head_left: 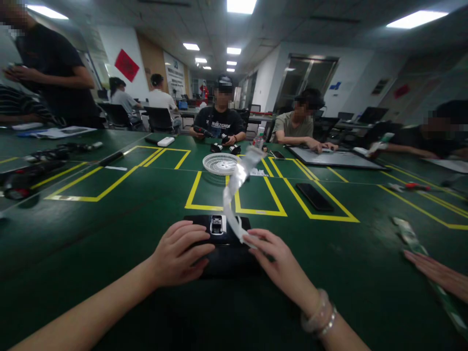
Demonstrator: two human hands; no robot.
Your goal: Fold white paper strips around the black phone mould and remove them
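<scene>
In front of me on the green table lies a glossy black case (197, 220) with a silver-framed square fitting (217, 224) on its top. My left hand (183, 251) rests over the case's left part, fingers stretched out and slightly apart. Between the thumb and fingers of my right hand (281, 265), the lower end of a clear, shiny plastic strip (234, 190) is pinched. That strip rises in a curve above the case, its upper end blurred. My right hand covers the right end of the case, and its near side is dark.
Ahead stands a round white basket (219, 165). A black phone (314, 196) lies inside yellow tape lines (261, 212). At right, another person's hand (438, 273) is on a long greenish strip (420, 243). Black tools (22, 183) lie at left; several people sit around the table.
</scene>
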